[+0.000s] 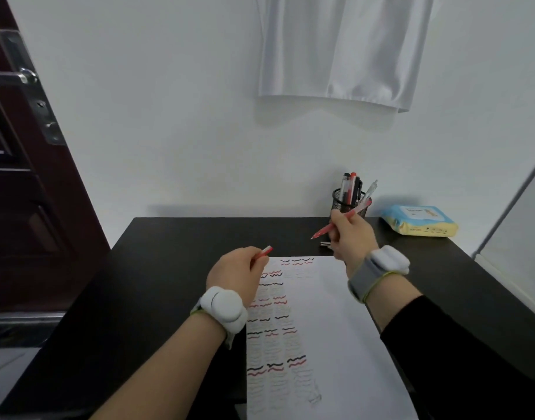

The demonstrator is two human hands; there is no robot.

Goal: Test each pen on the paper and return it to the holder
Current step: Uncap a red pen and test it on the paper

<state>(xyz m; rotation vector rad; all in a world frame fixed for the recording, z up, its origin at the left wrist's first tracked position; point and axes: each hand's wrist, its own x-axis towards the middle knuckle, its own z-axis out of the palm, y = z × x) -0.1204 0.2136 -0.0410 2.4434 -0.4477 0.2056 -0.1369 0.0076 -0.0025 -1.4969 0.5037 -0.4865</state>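
My right hand pinches one red pen, tip aimed left, above the paper's far edge. My left hand is closed on its red cap. The holder sits at the table's far edge with maybe five pens, crowded and hard to count.

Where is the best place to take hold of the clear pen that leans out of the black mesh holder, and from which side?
Grip the clear pen by its upper barrel, the part above the rim of the mesh holder. It leans up and right, away from the other pens, so a hand probably comes best from the right and above, pulling along the tilt. The right hand already holds a red pen.
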